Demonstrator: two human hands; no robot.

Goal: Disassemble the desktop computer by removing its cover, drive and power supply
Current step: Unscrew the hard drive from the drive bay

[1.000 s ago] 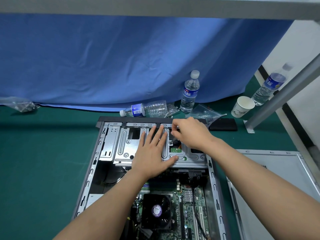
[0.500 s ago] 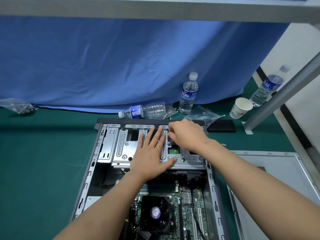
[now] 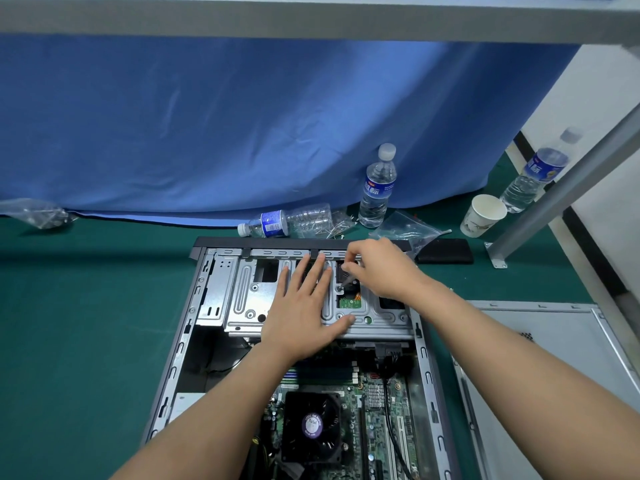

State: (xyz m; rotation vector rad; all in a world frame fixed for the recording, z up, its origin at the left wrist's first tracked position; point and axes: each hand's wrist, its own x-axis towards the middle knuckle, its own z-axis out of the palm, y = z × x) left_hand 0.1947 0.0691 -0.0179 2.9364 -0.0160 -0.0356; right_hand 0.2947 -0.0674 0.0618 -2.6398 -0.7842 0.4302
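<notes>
**Loosening the drive cage screw, cover already off**

Open desktop case (image 3: pixel 180 344) lies flat mid-surface, front bezel toward the far edge by the blue curtain. Cover panel (image 3: pixel 554 344) sits off the case, at the right edge of the surface. Drive cage (image 3: pixel 242 299) is at the far end of the case, still seated. Left hand (image 3: pixel 304 317) lies flat on the cage, fingers straight and spread, pressing, holding nothing. Right hand (image 3: pixel 381 271) has its grip pinched round a small dark tool, likely a screwdriver (image 3: pixel 348 281), tip on a screw at the cage opening where a green board shows.

To do it well, my read: keep the tool square on the screw head, hold downward pressure, keep the left hand bracing so the cage does not shift, catch the screw before it drops onto the motherboard (image 3: pixel 346 410).

Hard to tell: the drive itself is mostly hidden under the cage; screw head is tiny and blurred; tool handle is covered by the fingers; the power supply cannot be made out; case's near end is cut off.
</notes>
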